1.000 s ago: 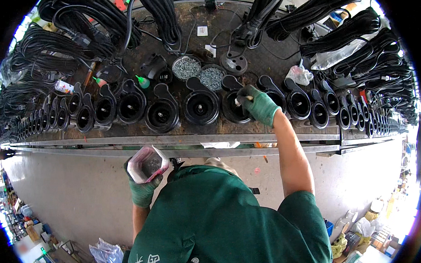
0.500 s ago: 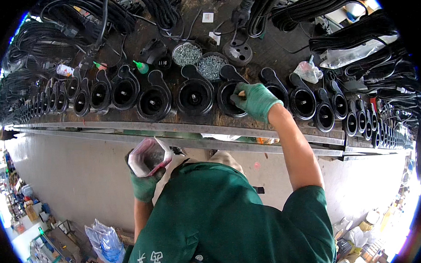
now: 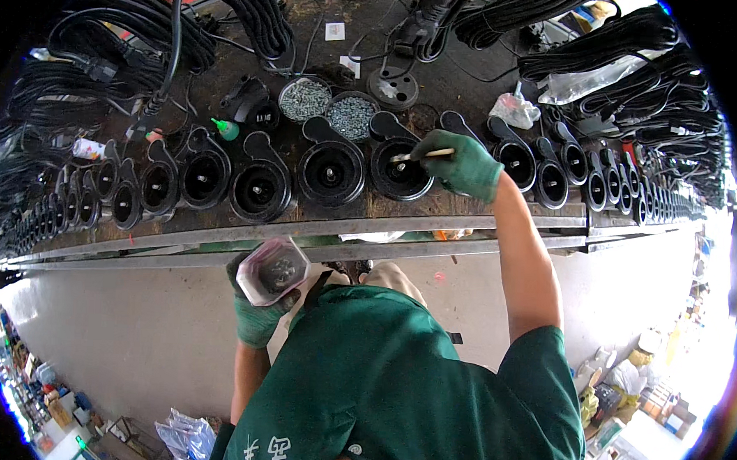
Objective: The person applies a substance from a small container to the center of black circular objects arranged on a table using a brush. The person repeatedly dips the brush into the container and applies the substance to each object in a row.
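My right hand point(image 3: 470, 169), in a green glove, grips a thin brush point(image 3: 438, 153) with a pale handle. The brush's tip points down into a round black housing point(image 3: 393, 187) with a curved arm, beside the small metal post at its centre. Below the table's front edge, my left hand point(image 3: 254, 322), gloved in green with dark fingers, is wrapped round a clear, many-sided plastic tub point(image 3: 273, 270) with a pinkish tint. The tub is tilted so that its inside shows; what lies at its bottom is hard to make out. Another black housing point(image 3: 330, 197) stands just left of the brushed one.
A long row of similar housings point(image 3: 259, 212) lines the table's front edge both ways. Behind it are two bowls of small metal parts point(image 3: 305, 101), a green-capped bottle point(image 3: 226, 129), a bagged bottle point(image 3: 516, 110) and bundles of black cable point(image 3: 542, 14). A metal rail point(image 3: 335, 233) edges the table.
My right hand has drawn back a little and turned, so the brush shows more fully. The tub has tipped, showing more of its inside. The whole view has swung slightly.
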### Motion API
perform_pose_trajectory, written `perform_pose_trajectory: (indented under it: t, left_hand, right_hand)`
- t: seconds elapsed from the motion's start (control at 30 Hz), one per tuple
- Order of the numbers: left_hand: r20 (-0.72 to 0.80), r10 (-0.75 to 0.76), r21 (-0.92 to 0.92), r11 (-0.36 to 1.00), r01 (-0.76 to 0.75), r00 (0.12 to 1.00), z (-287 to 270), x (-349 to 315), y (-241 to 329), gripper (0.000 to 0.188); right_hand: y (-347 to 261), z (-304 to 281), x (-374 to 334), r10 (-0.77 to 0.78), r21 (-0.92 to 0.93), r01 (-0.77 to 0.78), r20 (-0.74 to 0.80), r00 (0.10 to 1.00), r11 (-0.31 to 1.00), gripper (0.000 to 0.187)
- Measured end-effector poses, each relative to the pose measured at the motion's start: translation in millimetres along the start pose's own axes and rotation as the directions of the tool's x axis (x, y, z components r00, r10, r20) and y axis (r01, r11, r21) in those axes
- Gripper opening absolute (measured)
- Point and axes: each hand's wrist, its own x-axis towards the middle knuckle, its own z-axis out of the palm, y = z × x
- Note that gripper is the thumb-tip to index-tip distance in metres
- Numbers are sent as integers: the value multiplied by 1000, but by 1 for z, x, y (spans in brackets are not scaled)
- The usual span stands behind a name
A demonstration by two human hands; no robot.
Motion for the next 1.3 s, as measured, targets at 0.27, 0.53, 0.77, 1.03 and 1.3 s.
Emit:
perform_pose_trajectory:
  t: [0.27,0.53,0.77,1.03,1.3]
  left_hand:
    - [255,197,-106,979,-175,947,33,45,5,95]
    - [288,442,70,875,-479,850,79,68,24,101]
    - [252,446,97,872,-481,859,126,61,36,92]
    - [179,452,48,883,-467,874,185,46,55,94]
    - [206,383,-42,923,-383,901,232,40,61,93]
  right_hand:
    - [-98,16,-130,53,224,66,-487,872,972,22]
    - [-137,78,-149,-179,-158,128,-368,912,979,24]
    - [-95,61,-140,-203,-194,159,-228,952,968,21]
    - [-51,12,-162,-172,-117,154,-165,971,981,23]
    - [-20,-21,-181,-188,-141,165,-167,968,976,22]
